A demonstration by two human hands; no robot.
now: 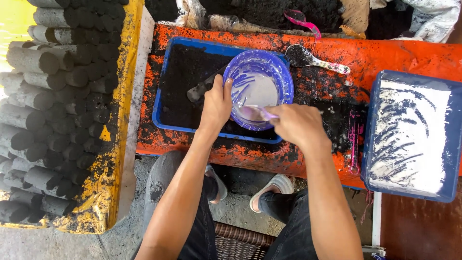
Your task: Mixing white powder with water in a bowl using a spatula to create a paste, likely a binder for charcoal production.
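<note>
Over the blue plastic tray (166, 72) of black powder, left hand (216, 103) fingers grip the round purple plastic bowl (281, 77) at its rim. Right hand (298, 124) fingers pinch a spoon (257, 113) inside that bowl's white paste, little room beside.

A low orange table (385, 53), smeared with black powder, stood across the far side. On the left, a yellow wooden frame (122, 144) held stacked dark grey cylinders (53, 106). Grey concrete floor (231, 212) lay near, under bright daylight.
</note>
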